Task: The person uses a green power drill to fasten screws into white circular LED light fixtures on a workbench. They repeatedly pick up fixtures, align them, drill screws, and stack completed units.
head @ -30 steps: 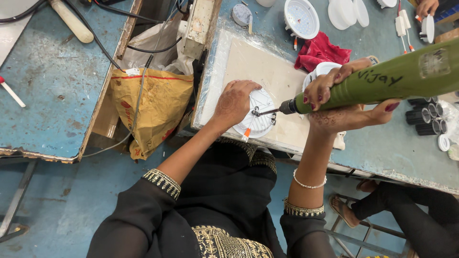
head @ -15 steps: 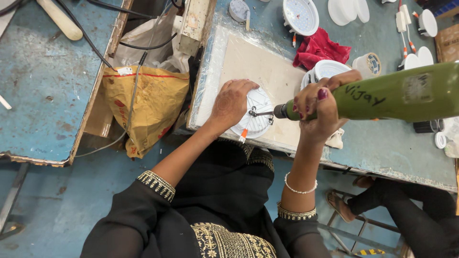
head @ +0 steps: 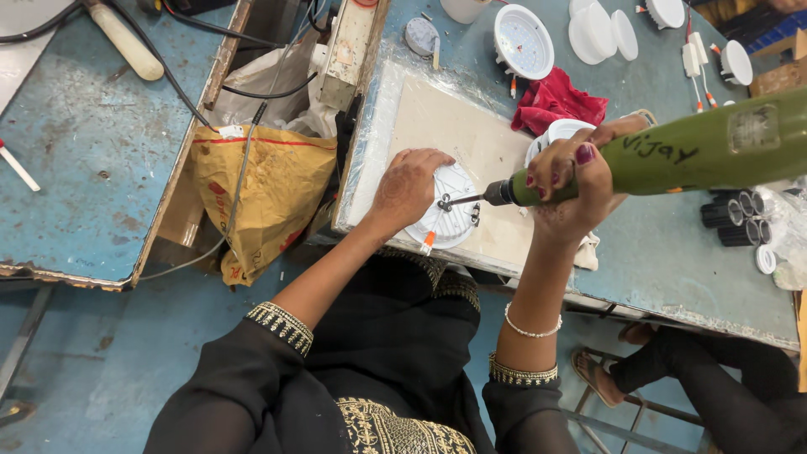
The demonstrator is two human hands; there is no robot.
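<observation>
While the black sleeves with gold-embroidered cuffs fill the near edge of the view, the left hand lies palm down, fingers loosely spread, pressing on the round white plastic lamp housing that sits on the pale rectangular work board near its front edge; a short orange-tipped wire sticks out from under the housing toward the person; the right hand, with dark red nails and a thin beaded bracelet at the wrist, is curled tight around the front end of the long olive-green cylindrical power screwdriver, whose thin metal bit meets the top of the housing just beside the left hand's fingertips; behind the right hand a second white round housing is partly hidden, touching a crumpled red cloth; to the right, on the blue-grey metal table, lies a cluster of short black cylinders; to the left a yellow woven sack hangs in the gap between the tables; farther back rest a white round lamp with its face up, and several white round covers.
</observation>
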